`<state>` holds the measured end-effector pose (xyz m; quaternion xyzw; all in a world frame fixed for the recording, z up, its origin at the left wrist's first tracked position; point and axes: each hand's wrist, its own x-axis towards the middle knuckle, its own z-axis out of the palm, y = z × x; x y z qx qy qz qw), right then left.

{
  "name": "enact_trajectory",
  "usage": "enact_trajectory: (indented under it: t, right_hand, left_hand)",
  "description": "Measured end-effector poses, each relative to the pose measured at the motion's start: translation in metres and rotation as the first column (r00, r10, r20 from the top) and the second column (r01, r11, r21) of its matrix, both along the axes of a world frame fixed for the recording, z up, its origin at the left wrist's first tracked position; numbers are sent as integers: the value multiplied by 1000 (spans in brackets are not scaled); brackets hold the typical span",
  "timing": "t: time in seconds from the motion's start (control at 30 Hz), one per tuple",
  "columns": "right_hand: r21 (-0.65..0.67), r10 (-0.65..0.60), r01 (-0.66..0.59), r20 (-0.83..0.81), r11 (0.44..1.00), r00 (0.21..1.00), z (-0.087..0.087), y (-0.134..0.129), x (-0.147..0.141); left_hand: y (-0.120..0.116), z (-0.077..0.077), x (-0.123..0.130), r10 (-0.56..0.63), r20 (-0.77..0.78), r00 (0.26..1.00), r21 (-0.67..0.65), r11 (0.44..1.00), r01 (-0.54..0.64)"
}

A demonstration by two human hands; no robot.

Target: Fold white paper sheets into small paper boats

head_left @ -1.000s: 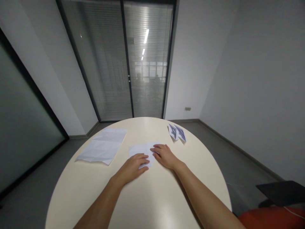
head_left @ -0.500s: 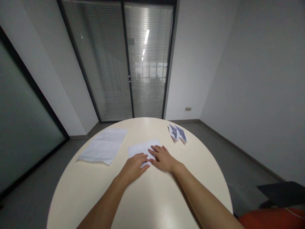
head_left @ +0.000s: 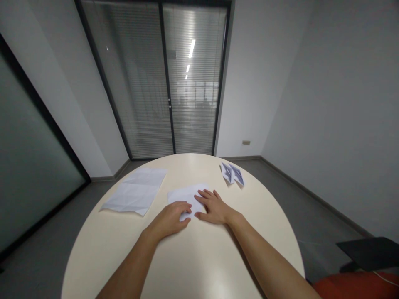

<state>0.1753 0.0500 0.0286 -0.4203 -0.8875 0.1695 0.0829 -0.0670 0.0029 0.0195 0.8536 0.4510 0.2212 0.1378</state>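
A white sheet of paper (head_left: 185,194) lies near the middle of the round cream table (head_left: 187,265). My right hand (head_left: 212,207) rests palm down on its right part, fingers spread. Over the paper's lower left part is my left hand (head_left: 176,216), its thumb apart from its curved fingers and nothing between them. Parts of the sheet are hidden beneath both hands. To the left lies a larger creased white sheet (head_left: 137,189). Two folded papers with dark printing (head_left: 232,173) stand near the table's back right edge.
Beyond the table is a glass partition with blinds (head_left: 193,116). At the lower right, past the table edge, are a black flat object (head_left: 370,252) and something red (head_left: 352,285). A small wall plate (head_left: 246,143) is on the back wall.
My left hand has shifted slightly left, away from my right hand, and its thumb and fingers show a gap. My right hand has barely moved.
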Motion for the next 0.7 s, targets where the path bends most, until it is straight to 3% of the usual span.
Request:
enact_trajectory:
  t: [0.23,0.47,0.7]
  right_hand:
    - [31,28,-28,-21,999,999,-1,0,-2]
    - [170,222,-199,-127,965,967,0,3,-7]
    - [232,248,-202,-187,952,951,0,7,-4]
  left_hand:
    - [1,-2,3,6,11,1000,-2,1000,-6]
    - [1,-2,5,53,60,997,-10,999,-52]
    - [-1,2,1,61,68,996,-9,998,-60]
